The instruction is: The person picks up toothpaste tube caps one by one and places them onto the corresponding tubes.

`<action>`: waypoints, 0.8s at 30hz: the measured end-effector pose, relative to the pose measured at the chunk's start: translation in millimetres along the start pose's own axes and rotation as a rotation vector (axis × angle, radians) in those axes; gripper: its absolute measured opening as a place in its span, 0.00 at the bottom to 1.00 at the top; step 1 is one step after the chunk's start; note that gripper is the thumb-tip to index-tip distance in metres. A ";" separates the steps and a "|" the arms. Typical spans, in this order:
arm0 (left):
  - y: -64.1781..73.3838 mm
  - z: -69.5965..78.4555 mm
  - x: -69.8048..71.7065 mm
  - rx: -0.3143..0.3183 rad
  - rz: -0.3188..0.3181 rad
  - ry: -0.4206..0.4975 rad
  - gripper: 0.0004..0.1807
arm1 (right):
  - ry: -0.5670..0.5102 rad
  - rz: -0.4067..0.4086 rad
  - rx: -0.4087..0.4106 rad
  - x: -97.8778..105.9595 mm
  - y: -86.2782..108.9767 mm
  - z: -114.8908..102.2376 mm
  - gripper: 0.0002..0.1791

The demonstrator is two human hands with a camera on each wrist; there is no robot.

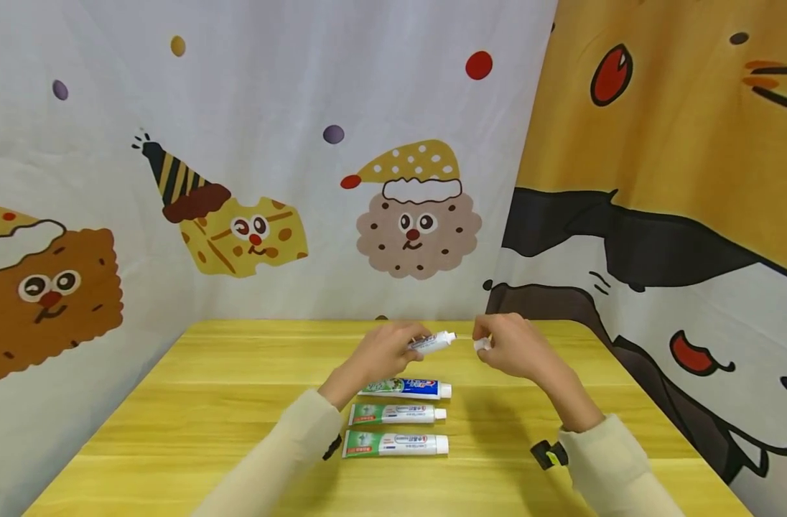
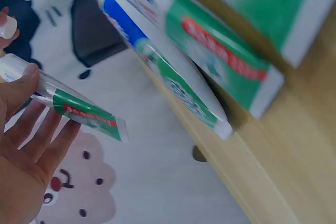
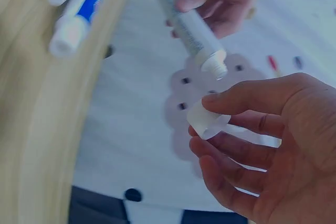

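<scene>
My left hand (image 1: 383, 352) grips a white and green toothpaste tube (image 1: 434, 342) above the far part of the table. The tube's threaded nozzle (image 3: 216, 70) is bare and points toward my right hand (image 1: 513, 345). Between thumb and fingers, my right hand pinches a white cap (image 3: 206, 120), held a short gap away from the nozzle. In the left wrist view the held tube (image 2: 86, 109) shows its green end with a red band. Below the hands, a blue and green toothpaste tube (image 1: 419, 388) lies capped on the table, partly behind the left hand.
Two white and green toothpaste tubes (image 1: 400, 414) (image 1: 403, 444) lie in a row nearer me, their caps facing right. They rest on a yellow wood-grain table (image 1: 238, 409). Behind its far edge hangs a white curtain (image 1: 271, 93) with cartoon prints; a cartoon-printed orange curtain (image 1: 678, 143) hangs at right.
</scene>
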State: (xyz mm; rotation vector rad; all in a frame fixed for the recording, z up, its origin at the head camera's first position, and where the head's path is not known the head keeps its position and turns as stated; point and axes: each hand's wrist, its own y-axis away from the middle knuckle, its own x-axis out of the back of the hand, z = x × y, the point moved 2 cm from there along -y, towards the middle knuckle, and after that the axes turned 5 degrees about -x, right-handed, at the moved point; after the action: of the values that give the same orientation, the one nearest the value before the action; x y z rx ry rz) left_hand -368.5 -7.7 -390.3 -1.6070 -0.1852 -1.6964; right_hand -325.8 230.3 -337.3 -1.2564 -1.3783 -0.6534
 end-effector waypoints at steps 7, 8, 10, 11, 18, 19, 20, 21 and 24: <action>21.0 23.5 7.1 0.000 0.111 0.088 0.21 | -0.121 0.040 0.002 16.9 31.4 -14.1 0.07; 24.0 25.8 7.6 -0.002 0.126 0.091 0.21 | -0.139 0.053 0.008 17.6 35.0 -14.7 0.07; 29.3 30.6 9.0 -0.008 0.156 0.105 0.21 | -0.179 0.079 0.029 18.2 41.3 -15.4 0.09; 31.7 32.7 9.6 -0.010 0.167 0.111 0.21 | -0.200 0.088 0.046 18.0 43.6 -15.4 0.10; 43.1 40.6 13.8 -0.002 0.210 0.146 0.22 | -0.354 0.124 0.145 13.8 47.9 -13.9 0.18; 44.2 40.7 14.6 -0.004 0.213 0.141 0.22 | -0.386 0.122 0.149 12.8 47.8 -13.4 0.18; 45.5 40.4 15.2 -0.007 0.215 0.135 0.21 | -0.423 0.114 0.154 11.6 47.5 -13.1 0.17; 47.0 40.2 16.2 -0.010 0.219 0.129 0.21 | -0.464 0.101 0.158 10.3 47.2 -12.9 0.17; 50.8 40.0 21.1 -0.022 0.242 0.111 0.21 | -0.629 0.041 0.172 6.7 45.6 -12.8 0.15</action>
State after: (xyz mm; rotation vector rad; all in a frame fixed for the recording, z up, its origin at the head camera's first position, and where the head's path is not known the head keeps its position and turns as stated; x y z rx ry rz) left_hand -304.0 -28.2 -383.7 -1.4805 0.0811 -1.5979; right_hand -278.1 233.8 -340.0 -1.4051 -1.8645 -0.0952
